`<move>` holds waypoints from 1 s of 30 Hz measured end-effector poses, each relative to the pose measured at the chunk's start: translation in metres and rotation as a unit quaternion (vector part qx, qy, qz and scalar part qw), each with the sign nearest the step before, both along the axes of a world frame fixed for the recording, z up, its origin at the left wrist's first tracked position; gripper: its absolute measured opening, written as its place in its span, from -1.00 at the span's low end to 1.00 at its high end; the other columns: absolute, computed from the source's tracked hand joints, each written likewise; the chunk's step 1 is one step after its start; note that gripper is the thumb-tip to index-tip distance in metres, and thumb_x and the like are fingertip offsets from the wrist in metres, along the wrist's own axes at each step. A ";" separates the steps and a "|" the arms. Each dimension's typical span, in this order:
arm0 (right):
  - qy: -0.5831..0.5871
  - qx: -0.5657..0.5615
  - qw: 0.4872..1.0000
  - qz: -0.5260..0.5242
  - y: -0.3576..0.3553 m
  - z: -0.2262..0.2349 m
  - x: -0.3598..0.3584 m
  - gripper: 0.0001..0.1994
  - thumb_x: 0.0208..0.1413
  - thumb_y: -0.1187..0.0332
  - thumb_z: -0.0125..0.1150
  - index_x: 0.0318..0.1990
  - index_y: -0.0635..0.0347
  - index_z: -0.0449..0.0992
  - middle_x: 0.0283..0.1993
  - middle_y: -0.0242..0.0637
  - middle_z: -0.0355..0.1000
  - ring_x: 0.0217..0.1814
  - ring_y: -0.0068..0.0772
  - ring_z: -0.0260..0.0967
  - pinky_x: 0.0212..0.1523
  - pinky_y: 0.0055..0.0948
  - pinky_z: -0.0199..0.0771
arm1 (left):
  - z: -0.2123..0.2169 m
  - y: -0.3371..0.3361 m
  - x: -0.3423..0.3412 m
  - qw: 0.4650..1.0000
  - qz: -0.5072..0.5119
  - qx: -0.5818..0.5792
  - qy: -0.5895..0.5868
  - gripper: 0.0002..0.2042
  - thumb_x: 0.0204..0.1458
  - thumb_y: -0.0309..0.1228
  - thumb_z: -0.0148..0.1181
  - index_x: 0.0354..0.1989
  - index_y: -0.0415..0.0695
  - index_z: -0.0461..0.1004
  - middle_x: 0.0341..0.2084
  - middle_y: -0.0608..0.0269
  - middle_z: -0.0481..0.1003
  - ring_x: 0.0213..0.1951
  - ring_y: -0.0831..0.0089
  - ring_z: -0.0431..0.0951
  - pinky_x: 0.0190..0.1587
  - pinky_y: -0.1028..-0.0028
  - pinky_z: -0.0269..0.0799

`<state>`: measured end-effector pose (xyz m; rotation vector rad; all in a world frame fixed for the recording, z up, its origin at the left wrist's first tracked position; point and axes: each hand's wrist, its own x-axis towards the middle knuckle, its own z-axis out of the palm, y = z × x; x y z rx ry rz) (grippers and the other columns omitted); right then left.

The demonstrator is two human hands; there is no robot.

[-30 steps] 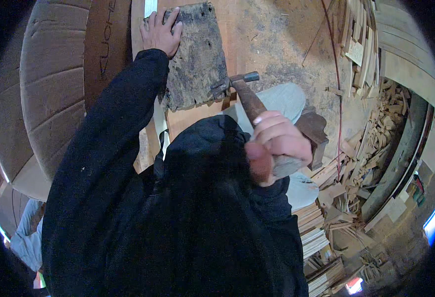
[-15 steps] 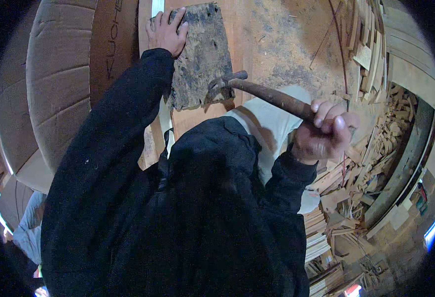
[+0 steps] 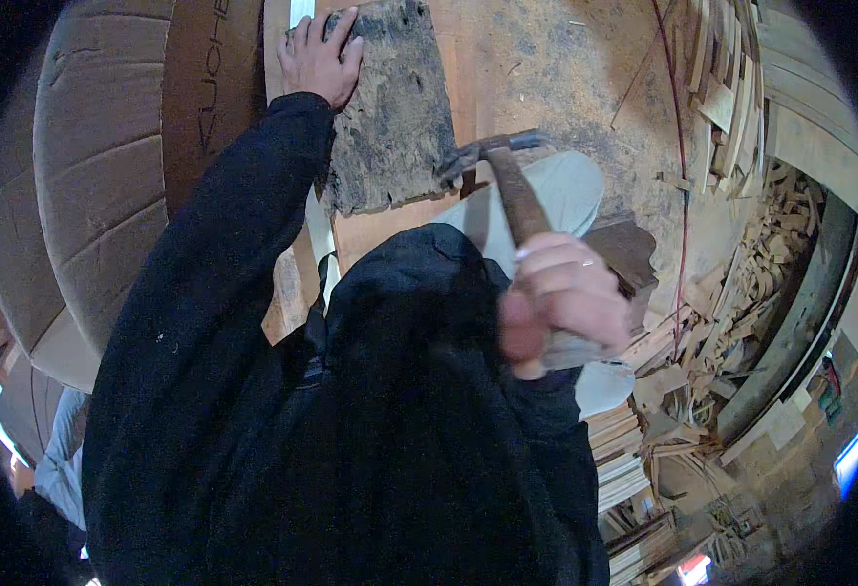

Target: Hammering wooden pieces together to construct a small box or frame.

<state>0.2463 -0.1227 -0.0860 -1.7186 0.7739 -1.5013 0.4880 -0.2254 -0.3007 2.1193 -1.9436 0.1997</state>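
Observation:
A worn, dark-stained wooden board [image 3: 395, 122] lies on a smoother reddish wood surface. My left hand [image 3: 320, 63] rests flat on its upper left edge, fingers spread. In my right hand [image 3: 571, 298], slightly smeared by motion, is the wooden handle of a claw hammer [image 3: 519, 200]. The hammer's dark head is at the board's lower right corner, with the claw end toward the board; whether it touches cannot be made out. My right fingers wrap round the handle's lower part.
Large cardboard boxes [image 3: 107, 166] stand close on the left. My light trouser leg [image 3: 556, 195] is under the hammer. To the right are stacked wood strips [image 3: 732, 107], a thin red cord [image 3: 681, 156] and a heap of wood offcuts [image 3: 771, 254]. A person's grey sleeve [image 3: 61, 459] shows at lower left.
My right hand has moved left and down, swinging the hammer handle more upright. The hammer head has shifted right, from over the board to its corner. My left hand stays on the board.

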 end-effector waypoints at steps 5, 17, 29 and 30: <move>0.023 -0.019 1.000 -0.006 0.013 0.004 0.032 -0.78 -0.45 0.62 0.25 -0.75 0.17 0.29 -0.72 -0.37 0.25 -0.71 -0.41 0.26 -0.58 -0.45 0.41 | 0.002 -0.001 0.001 1.000 -0.001 0.002 -0.008 -0.56 0.11 -0.08 -0.14 0.19 0.22 0.24 0.12 0.20 0.25 0.18 0.19 0.18 0.23 0.14 -0.09; 0.013 -0.058 0.998 0.013 0.018 -0.012 0.042 -0.79 -0.48 0.62 0.24 -0.71 0.13 0.32 -0.70 -0.40 0.27 -0.73 -0.41 0.24 -0.63 -0.48 0.38 | 0.001 0.003 -0.002 1.000 0.012 0.015 -0.003 -0.55 0.12 -0.06 -0.17 0.21 0.27 0.19 0.17 0.24 0.20 0.19 0.20 0.16 0.25 0.15 -0.12; 0.016 0.044 0.999 0.010 0.008 -0.006 0.012 -0.81 -0.42 0.60 0.25 -0.69 0.18 0.31 -0.70 -0.33 0.26 -0.70 -0.35 0.23 -0.55 -0.38 0.32 | -0.020 -0.006 0.001 0.997 -0.058 -0.022 0.045 -0.57 0.09 -0.12 -0.07 0.18 0.27 0.23 0.08 0.23 0.25 0.14 0.20 0.20 0.17 0.09 -0.04; -0.124 0.133 0.980 -0.081 0.014 -0.002 0.018 -0.80 -0.39 0.61 0.26 -0.65 0.20 0.31 -0.67 -0.30 0.28 -0.65 -0.34 0.24 -0.49 -0.36 0.32 | -0.021 -0.004 0.001 0.997 -0.056 -0.019 0.043 -0.57 0.09 -0.12 -0.07 0.18 0.27 0.23 0.08 0.23 0.25 0.14 0.20 0.20 0.17 0.09 -0.04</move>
